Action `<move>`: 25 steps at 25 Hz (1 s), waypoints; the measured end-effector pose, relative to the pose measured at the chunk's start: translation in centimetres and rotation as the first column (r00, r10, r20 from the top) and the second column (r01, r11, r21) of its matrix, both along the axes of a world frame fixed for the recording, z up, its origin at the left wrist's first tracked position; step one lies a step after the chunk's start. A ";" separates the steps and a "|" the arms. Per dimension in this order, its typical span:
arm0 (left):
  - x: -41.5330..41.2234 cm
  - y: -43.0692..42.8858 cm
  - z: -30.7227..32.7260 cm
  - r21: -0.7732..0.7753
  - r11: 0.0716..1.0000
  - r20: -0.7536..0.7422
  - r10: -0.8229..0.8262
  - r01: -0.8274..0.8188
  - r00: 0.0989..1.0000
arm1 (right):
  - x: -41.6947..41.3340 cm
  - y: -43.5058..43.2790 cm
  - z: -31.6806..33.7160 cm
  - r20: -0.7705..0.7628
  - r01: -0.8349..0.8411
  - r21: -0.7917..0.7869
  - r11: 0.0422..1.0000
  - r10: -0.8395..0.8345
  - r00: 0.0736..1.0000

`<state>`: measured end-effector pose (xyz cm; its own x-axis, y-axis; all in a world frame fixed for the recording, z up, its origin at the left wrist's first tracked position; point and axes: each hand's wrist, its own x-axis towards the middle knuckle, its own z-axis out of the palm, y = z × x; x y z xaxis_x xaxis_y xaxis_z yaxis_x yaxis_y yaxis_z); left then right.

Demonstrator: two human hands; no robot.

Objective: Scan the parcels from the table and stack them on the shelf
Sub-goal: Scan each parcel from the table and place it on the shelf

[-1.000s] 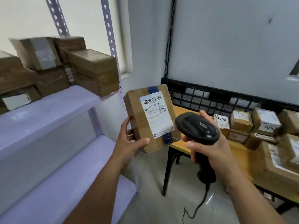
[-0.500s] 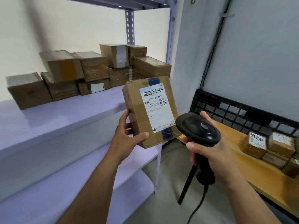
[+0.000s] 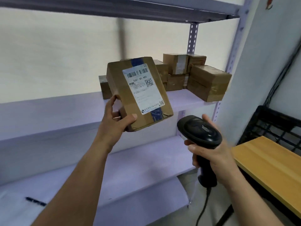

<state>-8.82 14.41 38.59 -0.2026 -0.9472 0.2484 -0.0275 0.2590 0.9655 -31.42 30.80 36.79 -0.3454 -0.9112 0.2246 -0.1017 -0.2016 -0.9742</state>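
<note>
Cardboard parcel gripped at its lower corner by left hand.

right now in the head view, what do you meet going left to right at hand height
left hand → parcel it grips → scanner gripped by the right hand → wooden table

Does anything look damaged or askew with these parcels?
The parcel in the left hand has a torn lower corner beside the blue tape. The rightmost box on the shelf sits angled, apparently overhanging the front edge.
</note>
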 end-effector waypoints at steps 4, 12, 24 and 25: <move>5.6 -2.7 0.9 0.038 0.989 0.013 0.143 -0.144 0.990 | 3.3 -3.4 0.6 -0.034 -0.064 0.010 0.998 0.064 0.997; 14.6 -11.0 2.1 0.133 0.925 0.109 0.343 -0.355 0.933 | 10.3 -11.5 2.4 -0.034 -0.115 -0.002 0.993 0.115 0.993; 16.1 -19.1 2.6 -0.182 0.934 0.505 0.357 -0.307 0.786 | 13.6 -17.4 2.0 -0.058 -0.063 -0.004 0.998 0.063 0.996; 16.3 -20.1 2.7 -0.197 0.930 0.505 0.366 -0.309 0.781 | 13.8 -17.7 1.9 -0.062 -0.051 -0.003 0.999 0.051 0.997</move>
